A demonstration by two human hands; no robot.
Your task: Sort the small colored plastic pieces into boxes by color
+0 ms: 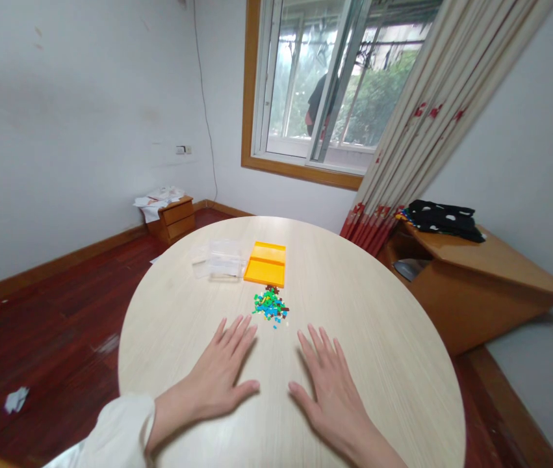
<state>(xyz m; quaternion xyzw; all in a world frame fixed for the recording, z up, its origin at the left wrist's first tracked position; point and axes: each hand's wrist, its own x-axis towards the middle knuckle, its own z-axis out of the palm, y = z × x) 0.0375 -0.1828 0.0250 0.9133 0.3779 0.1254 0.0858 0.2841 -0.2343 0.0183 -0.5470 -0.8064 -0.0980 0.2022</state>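
Observation:
My left hand [220, 370] lies palm down over the near part of a round pale wood table [393, 364], fingers stretched out and nothing in them. My right hand [327, 383] is spread the same way, a short gap away from the left. Just beyond the fingertips sits a small heap of loose toy bricks [270, 304] in green, blue, brown and yellow. Behind the heap rests an open yellow plastic case [265, 270]. To its left stand clear plastic boxes [225, 263], which look open. Neither hand touches the bricks or the boxes.
A wooden cabinet [495, 292] with folded dark cloth [444, 220] on top stands at right, by a long curtain [417, 123]. Papers [159, 200] cover a small drawer unit [173, 221] at the back left. A person [318, 104] shows outside the window. Crumpled paper [16, 400] lies on the floor.

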